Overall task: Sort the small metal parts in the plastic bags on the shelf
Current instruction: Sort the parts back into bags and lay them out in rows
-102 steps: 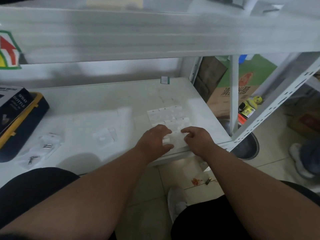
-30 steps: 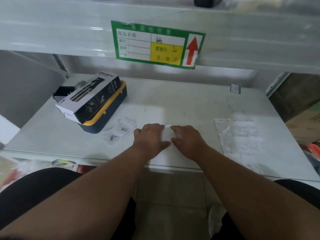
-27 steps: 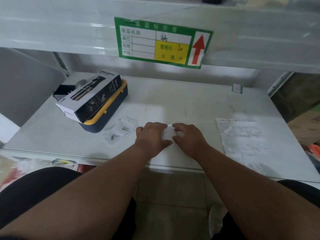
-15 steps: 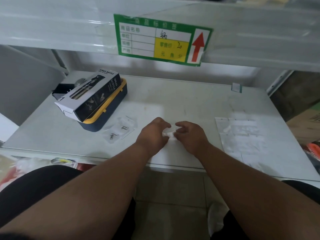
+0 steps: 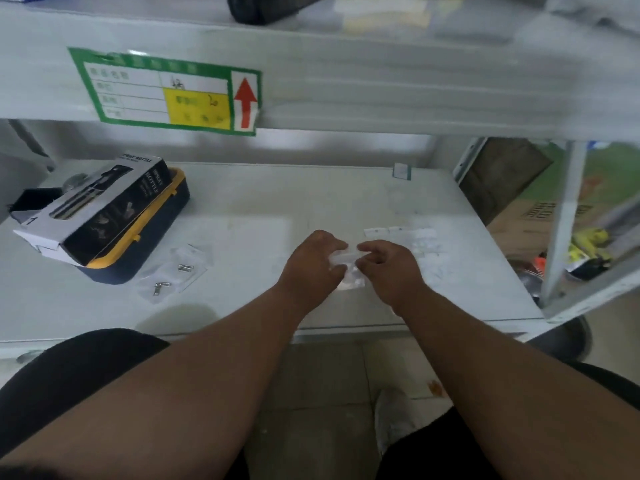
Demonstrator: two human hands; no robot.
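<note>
Both hands meet over the middle of the white shelf (image 5: 277, 209). My left hand (image 5: 311, 265) and my right hand (image 5: 388, 265) pinch a small clear plastic bag (image 5: 346, 259) between their fingertips, just above the shelf. What the bag contains is hidden by the fingers. To the left lie clear bags with small metal parts (image 5: 176, 271), one part near each end. A row of flat clear bags (image 5: 412, 240) lies on the shelf just right of my right hand.
A black and white spray bottle box (image 5: 100, 206) rests on a yellow and navy case (image 5: 145, 244) at the left. A green label with a red arrow (image 5: 166, 91) hangs on the upper shelf edge. A white upright (image 5: 561, 223) stands at the right, cartons behind it.
The view has swung right, so the label and box now sit further left. My hands have raised the small bag slightly and pinch it at the fingertips instead of pressing it down.
</note>
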